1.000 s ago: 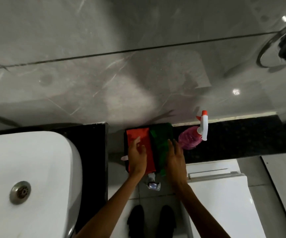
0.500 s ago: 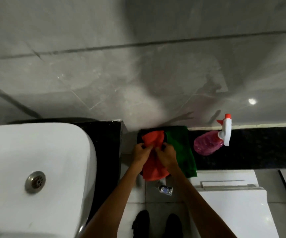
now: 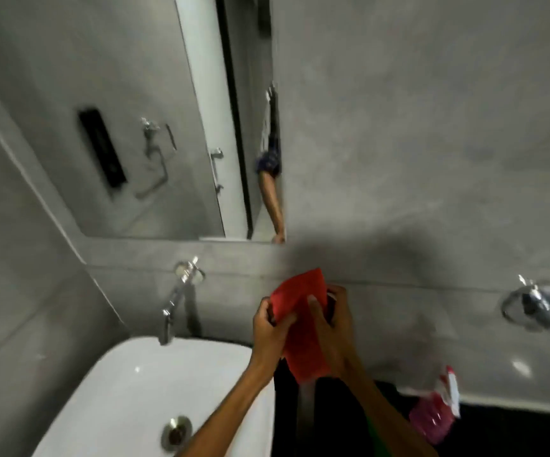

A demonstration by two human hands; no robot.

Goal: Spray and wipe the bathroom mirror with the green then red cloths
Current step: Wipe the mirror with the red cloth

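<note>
Both hands hold the red cloth (image 3: 303,328) up in front of the grey wall, below the mirror's lower right corner. My left hand (image 3: 268,328) pinches its left edge and my right hand (image 3: 331,321) grips its right side. The mirror (image 3: 141,120) fills the upper left and reflects a door, a towel holder and an arm. The pink spray bottle (image 3: 433,417) with a white and red trigger lies on the dark ledge at the lower right. Only a faint green strip of the green cloth (image 3: 377,438) shows behind my right forearm.
A white basin (image 3: 128,390) with a metal drain sits at the lower left under a chrome tap (image 3: 176,301). A chrome wall fitting (image 3: 537,305) is on the right. The dark ledge (image 3: 514,433) runs along the bottom right.
Both hands lifted the red cloth off the ledge and raised it toward the wall. The view tilted up, so the mirror, tap and basin now show. The green cloth stayed on the ledge.
</note>
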